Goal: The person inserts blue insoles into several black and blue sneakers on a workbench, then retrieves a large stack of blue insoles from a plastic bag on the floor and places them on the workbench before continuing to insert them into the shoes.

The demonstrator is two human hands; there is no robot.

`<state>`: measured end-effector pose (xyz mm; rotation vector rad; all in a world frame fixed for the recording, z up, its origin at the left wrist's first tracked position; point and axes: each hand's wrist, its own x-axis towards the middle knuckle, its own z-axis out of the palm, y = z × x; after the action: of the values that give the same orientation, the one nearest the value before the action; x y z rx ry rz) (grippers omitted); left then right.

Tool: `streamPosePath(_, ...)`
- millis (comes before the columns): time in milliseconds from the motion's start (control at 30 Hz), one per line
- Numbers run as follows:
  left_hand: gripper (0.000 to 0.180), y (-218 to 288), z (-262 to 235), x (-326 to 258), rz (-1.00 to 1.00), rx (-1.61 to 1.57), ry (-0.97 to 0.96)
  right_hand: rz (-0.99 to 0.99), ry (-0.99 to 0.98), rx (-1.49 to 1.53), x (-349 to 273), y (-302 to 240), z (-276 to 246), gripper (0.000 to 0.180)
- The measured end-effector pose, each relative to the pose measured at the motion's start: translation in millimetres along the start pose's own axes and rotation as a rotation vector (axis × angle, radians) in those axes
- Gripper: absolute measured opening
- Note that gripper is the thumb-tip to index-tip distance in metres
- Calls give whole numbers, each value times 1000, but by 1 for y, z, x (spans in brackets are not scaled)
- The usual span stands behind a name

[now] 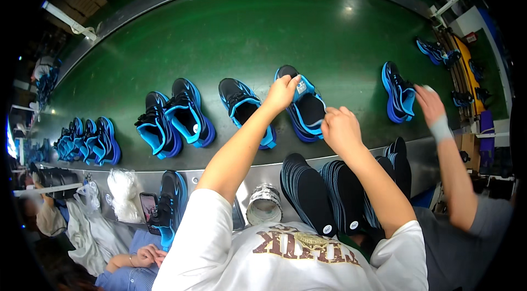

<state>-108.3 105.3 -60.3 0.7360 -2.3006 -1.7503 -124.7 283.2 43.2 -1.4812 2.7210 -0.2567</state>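
Well, the green conveyor belt [247, 33] curves wide across the room, carrying black-and-blue sneakers toward nine o'clock. Near the centre, one sneaker [303, 105] lies on the belt, and both of the person's hands work at it. Their left hand [281, 92] is closed on its tongue at eleven o'clock of the shoe; their right hand [340, 126], fingers curled, presses at its four o'clock edge. Stacked black insoles [309, 195] stand at six o'clock. A co-worker's hand [429, 103] touches another sneaker [398, 93] at three o'clock.
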Motion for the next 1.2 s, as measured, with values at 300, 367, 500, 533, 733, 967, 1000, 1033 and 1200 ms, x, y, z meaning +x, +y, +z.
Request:
streamPosePath(300,42,-4,9,-4,-13,-11,122,263,-274,3,33,-11,79,17)
streamPosePath(367,41,-2,5,-7,5,-6,97,249,-231,25,34,-14,79,18)
streamPosePath(500,37,3,-5,-18,61,7,63,145,-165,-51,22,-17,48,28)
streamPosePath(533,37,2,-6,-21,73,15,57,135,-172,-86,20,-20,39,31)
streamPosePath(733,40,1,-9,-22,76,65,59,90,-625,66,53,-3,40,16)
streamPosePath(967,39,-3,-11,-15,94,27,30,-65,-240,18,46,-1,102,16)
streamPosePath(1000,39,-4,-9,-14,104,25,30,-67,-276,-12,45,5,106,16)
streamPosePath(1033,39,-5,-8,-15,109,28,30,-70,-314,-34,44,6,107,17)
streamPosePath(1200,37,-10,-9,-16,103,21,28,-146,-467,-159,51,5,105,20)
